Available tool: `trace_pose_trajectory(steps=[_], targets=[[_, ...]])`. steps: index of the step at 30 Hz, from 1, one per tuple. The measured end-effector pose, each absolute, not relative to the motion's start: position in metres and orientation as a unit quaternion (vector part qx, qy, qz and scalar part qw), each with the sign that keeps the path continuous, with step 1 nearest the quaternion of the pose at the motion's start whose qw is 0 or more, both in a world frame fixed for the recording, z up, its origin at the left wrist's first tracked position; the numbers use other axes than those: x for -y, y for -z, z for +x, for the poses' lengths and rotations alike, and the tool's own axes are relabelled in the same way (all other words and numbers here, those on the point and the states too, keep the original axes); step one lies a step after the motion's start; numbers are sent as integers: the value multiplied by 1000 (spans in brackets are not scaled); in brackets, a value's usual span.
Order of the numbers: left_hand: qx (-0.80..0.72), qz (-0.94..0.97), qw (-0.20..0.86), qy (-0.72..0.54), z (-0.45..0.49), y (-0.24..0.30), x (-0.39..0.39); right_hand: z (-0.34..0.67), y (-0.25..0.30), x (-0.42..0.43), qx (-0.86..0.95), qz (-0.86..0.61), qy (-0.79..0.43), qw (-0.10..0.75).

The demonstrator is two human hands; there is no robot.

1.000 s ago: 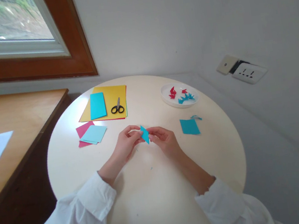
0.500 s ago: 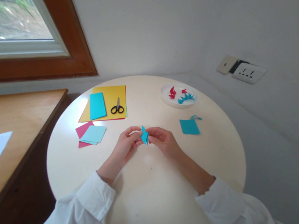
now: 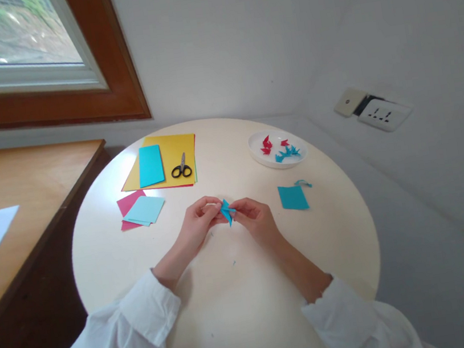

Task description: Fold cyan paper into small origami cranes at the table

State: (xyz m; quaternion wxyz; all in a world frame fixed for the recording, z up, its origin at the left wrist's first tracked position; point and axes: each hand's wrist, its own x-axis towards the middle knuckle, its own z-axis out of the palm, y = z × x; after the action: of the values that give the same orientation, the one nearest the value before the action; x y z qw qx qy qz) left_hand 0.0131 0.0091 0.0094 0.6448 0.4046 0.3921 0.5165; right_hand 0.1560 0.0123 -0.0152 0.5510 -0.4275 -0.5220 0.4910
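Note:
Over the middle of the round white table [image 3: 220, 337], a small folded blue paper figure [image 3: 228, 214] is held between both hands. My left hand [image 3: 200, 220] pinches its left side between thumb and fingers. From the other side, my right hand [image 3: 256, 216] grips a pointed flap that sticks out to the right. Thin blue points show above and below the fingers; the rest of the figure is hidden by them. Right of my hands lie a blue paper square [image 3: 293, 197] and a thin curled blue strip [image 3: 303, 183].
Coloured sheets [image 3: 171, 142] at the back left bear a blue paper rectangle [image 3: 150, 165] and black-handled scissors [image 3: 181, 166]. Pink and pale blue squares [image 3: 145, 209] lie nearer. A white dish [image 3: 255, 156] at the back right holds small red and blue folded pieces.
The blue figure has turned from a flat diamond into a shape with a flap pointing right. My right fingers have shifted slightly right, onto that flap.

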Motion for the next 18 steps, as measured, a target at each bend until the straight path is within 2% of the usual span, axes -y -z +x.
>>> trace_pose_trajectory(steps=[10,18], targets=[[-416,522,558,-493,10,-6,-12,156,16,-14,511,-445,-474,562],[-440,545,518,-491,10,0,-14,156,14,-14,509,-467,-466,553]])
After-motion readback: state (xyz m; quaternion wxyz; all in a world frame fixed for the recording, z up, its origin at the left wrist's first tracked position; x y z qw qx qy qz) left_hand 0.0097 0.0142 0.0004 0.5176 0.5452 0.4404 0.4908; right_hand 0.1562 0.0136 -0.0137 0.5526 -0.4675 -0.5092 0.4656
